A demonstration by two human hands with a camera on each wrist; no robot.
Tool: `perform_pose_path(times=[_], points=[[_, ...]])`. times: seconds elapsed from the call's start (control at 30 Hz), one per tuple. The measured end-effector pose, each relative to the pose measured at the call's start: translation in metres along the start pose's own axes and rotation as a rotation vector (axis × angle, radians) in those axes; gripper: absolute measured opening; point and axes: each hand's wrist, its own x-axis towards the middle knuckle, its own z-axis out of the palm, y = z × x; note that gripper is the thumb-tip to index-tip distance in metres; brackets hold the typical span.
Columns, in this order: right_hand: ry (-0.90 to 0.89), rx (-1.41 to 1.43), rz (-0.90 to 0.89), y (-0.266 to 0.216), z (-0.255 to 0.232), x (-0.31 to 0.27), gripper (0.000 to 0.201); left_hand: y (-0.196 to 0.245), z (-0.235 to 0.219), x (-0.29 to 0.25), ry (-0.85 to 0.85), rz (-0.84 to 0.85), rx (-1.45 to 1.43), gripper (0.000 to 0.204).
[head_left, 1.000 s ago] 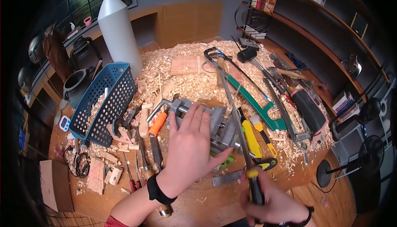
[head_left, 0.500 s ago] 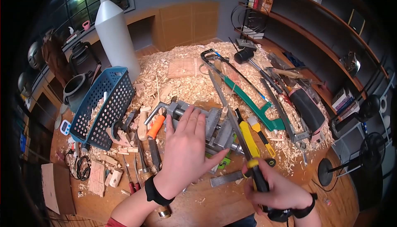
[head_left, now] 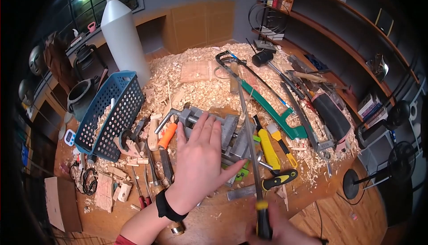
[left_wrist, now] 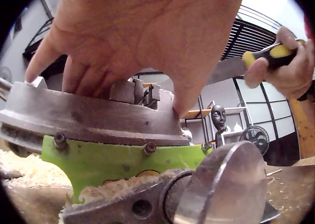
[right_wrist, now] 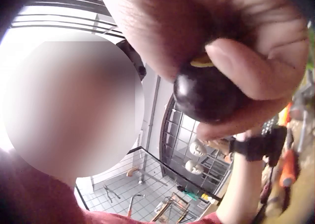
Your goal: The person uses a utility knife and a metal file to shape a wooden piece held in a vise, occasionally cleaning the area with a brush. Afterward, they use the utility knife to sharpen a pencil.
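My left hand (head_left: 199, 158) lies with straight, spread fingers on top of a grey metal bench vise (head_left: 229, 131). The left wrist view shows the vise's green base (left_wrist: 123, 160) under that palm. In my right hand (head_left: 281, 227) is a long steel file (head_left: 252, 149), gripped by its black-and-yellow handle (head_left: 264, 222). Its blade points forward and crosses over the vise's right side, overlapping a small wooden piece (head_left: 241, 121) that stands up between the jaws. From the right wrist, the dark rounded handle end (right_wrist: 204, 96) shows with fingers curled round it.
A blue basket (head_left: 109, 115) holds shavings on the left. Chisels and an orange-handled tool (head_left: 167, 136) lie left of the vise. On the right are a yellow utility knife (head_left: 268, 149), a green hacksaw (head_left: 272, 109) and a black mallet (head_left: 262, 58). Wood shavings (head_left: 196, 93) cover the table's far half.
The file first slid back toward the body, then went forward again; its handle is now further left and the blade steeper in view. The left hand stays on the vise.
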Motion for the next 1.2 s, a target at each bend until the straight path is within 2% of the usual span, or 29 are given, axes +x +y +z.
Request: perform_pose_path(times=[0.07, 0.1, 0.17, 0.2, 0.23, 0.3, 0.37, 0.47, 0.53, 0.6, 0.63, 0.7, 0.73, 0.77, 0.83, 0.93, 1.03, 1.1, 1.17, 1.2], points=[[-0.008, 0.071, -0.125, 0.011, 0.012, -0.008, 0.054, 0.0, 0.0, 0.0, -0.001, -0.002, -0.001, 0.084], [-0.004, 0.078, -0.124, 0.01, 0.014, -0.004, 0.054, 0.0, -0.001, 0.0, -0.002, 0.004, -0.001, 0.084], [0.095, -0.101, -0.13, 0.003, 0.011, 0.009, 0.047, -0.001, 0.0, 0.0, -0.003, 0.01, -0.003, 0.084], [0.187, -0.411, -0.395, 0.003, 0.005, 0.022, 0.037, -0.001, 0.001, -0.001, 0.002, 0.008, -0.003, 0.084], [0.191, -0.414, -0.399, -0.001, 0.003, 0.022, 0.037, -0.001, 0.001, -0.001, 0.007, 0.012, -0.004, 0.084], [0.106, -0.171, -0.209, -0.014, 0.002, 0.022, 0.033, -0.002, 0.001, -0.002, 0.0, 0.012, 0.008, 0.084], [0.076, 0.026, -0.132, 0.01, 0.015, 0.009, 0.049, -0.002, 0.001, -0.001, 0.003, 0.009, -0.001, 0.084], [0.013, 0.047, -0.119, 0.009, 0.024, -0.002, 0.058, -0.002, 0.002, -0.001, 0.016, 0.008, 0.008, 0.085], [-0.004, 0.039, -0.101, 0.006, 0.012, 0.022, 0.055, 0.001, 0.003, -0.002, 0.03, 0.027, 0.026, 0.088], [-0.016, 0.06, -0.02, -0.024, 0.006, 0.035, 0.054, 0.001, 0.005, -0.002, 0.036, 0.012, 0.043, 0.087], [-0.014, 0.056, -0.025, -0.018, 0.006, 0.036, 0.054, 0.001, 0.005, -0.001, 0.042, 0.014, 0.043, 0.087], [0.017, -0.2, -0.253, 0.012, 0.009, 0.035, 0.055, 0.0, 0.007, -0.002, 0.048, 0.009, 0.067, 0.087], [0.162, -0.447, -0.538, 0.013, 0.025, 0.023, 0.063, 0.0, 0.007, -0.001, 0.052, 0.001, 0.066, 0.087], [0.033, -0.122, -0.129, 0.006, 0.03, 0.003, 0.062, 0.0, 0.007, -0.001, 0.049, 0.001, 0.06, 0.087], [-0.01, 0.052, -0.045, 0.002, 0.032, -0.001, 0.059, 0.001, 0.008, -0.002, 0.036, 0.004, 0.053, 0.087], [-0.004, 0.004, -0.049, -0.002, 0.01, 0.027, 0.057, 0.002, 0.009, -0.003, 0.049, 0.018, 0.068, 0.087], [-0.004, 0.018, -0.003, -0.026, -0.001, 0.044, 0.058, 0.001, 0.009, -0.001, 0.066, 0.003, 0.063, 0.086], [-0.006, -0.025, -0.113, 0.006, 0.01, 0.032, 0.057, 0.001, 0.01, -0.002, 0.054, 0.002, 0.066, 0.086], [0.041, -0.003, -0.176, 0.062, 0.036, 0.024, 0.057, 0.001, 0.008, -0.002, 0.042, -0.01, 0.061, 0.086], [0.04, 0.001, -0.17, 0.05, 0.037, 0.018, 0.057, 0.002, 0.008, -0.002, 0.047, -0.009, 0.056, 0.086]])
